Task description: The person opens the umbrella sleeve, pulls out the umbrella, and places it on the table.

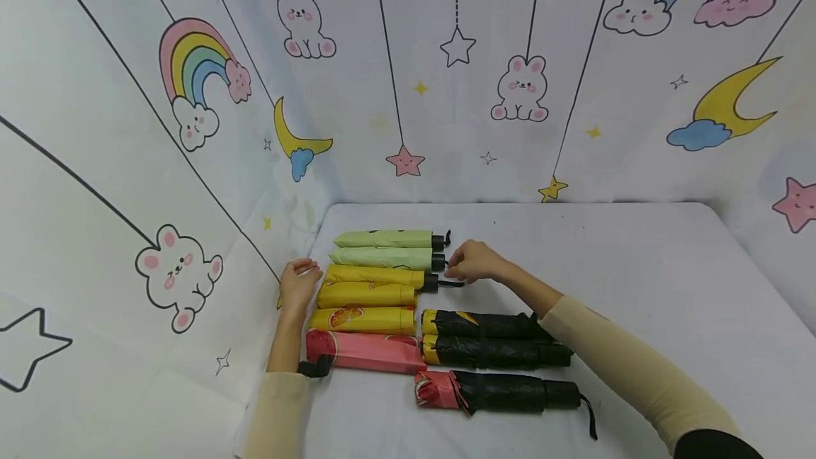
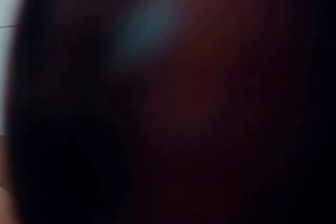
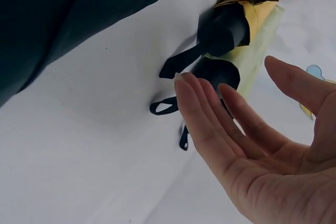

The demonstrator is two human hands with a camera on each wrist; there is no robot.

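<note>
1. Because the upper yellow umbrella and the lower green umbrella are folded into slim rolls, you can expect each to feel light, with a stiff core under soft, slightly slippery cloth.
2. Your surest hold is probably round the black handle of the yellow one; its strap looks limp and would likely swing, and squeezing the cloth could loosen the folds.
3. Both lie flat on the white desk, side by side, their handles towards your right, with the upper green umbrella beyond them.
4. Your right hand is just beside those handle ends. Its fingers are lightly bent, the thumb well apart, pinching nothing; whether the fingertips touch a strap, you cannot tell.
5. Your left hand is near the opposite ends, loosely bent and apparently holding nothing; the left wrist view is too dark to confirm.
</note>
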